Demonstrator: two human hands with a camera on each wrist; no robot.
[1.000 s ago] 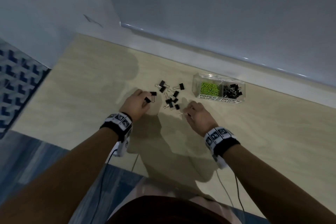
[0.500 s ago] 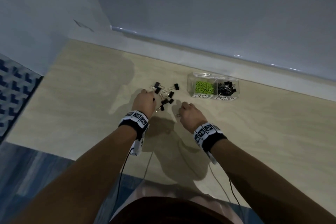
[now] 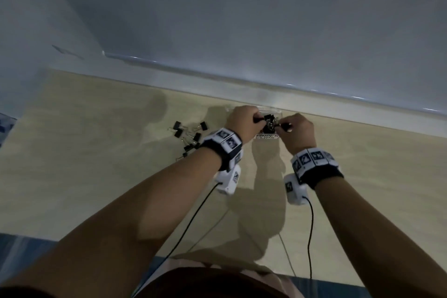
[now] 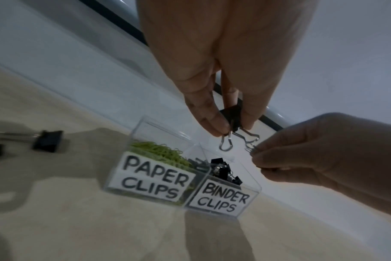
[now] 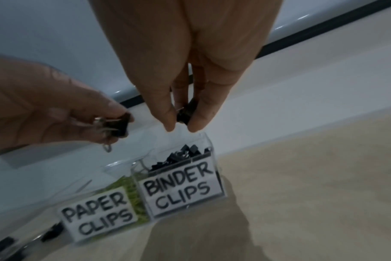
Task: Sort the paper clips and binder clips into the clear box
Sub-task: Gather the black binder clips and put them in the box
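Black metal binder clips are pinched above the clear plastic two-compartment box [image 4: 145,130], one [image 4: 231,116] by the left hand's [image 3: 244,121] fingertips, another [image 5: 186,110] by the right hand's [image 3: 298,130]. Green paper clips [image 4: 161,153] are held in the box's labelled compartment; loose black binder clips [image 3: 187,134] lie beside it on the pale wooden floor [image 3: 96,152].

Dim bluish light, soft shadows on the floor [image 3: 96,152], wrist views motion-blurred, wide-angle bending at edges
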